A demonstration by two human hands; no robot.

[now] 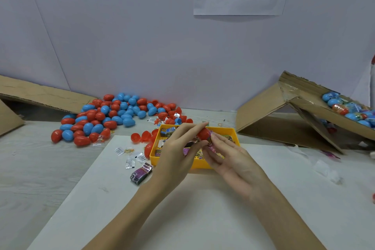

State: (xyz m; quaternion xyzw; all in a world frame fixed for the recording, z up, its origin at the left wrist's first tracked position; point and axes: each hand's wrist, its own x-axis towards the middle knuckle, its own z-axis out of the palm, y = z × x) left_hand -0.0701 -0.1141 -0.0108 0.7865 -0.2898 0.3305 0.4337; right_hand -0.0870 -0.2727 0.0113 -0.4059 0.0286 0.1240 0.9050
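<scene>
Together, left hand [178, 149] pinching red egg [203, 133], right hand [230, 157] holding wrapper [212, 149]

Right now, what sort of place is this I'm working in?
Probably a hand-packing workstation: a heap of red and blue plastic eggs, a yellow tray of printed packets, and a cardboard ramp of wrapped eggs. The left hand holds a red egg, the right hand a sleeve.

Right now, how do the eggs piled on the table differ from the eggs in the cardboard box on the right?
The piled eggs are plain red or blue; the boxed eggs wear printed wrappers. The piled eggs lie loose on the table; the boxed eggs sit in a tilted cardboard box. Both are red and blue plastic egg shapes.
</scene>
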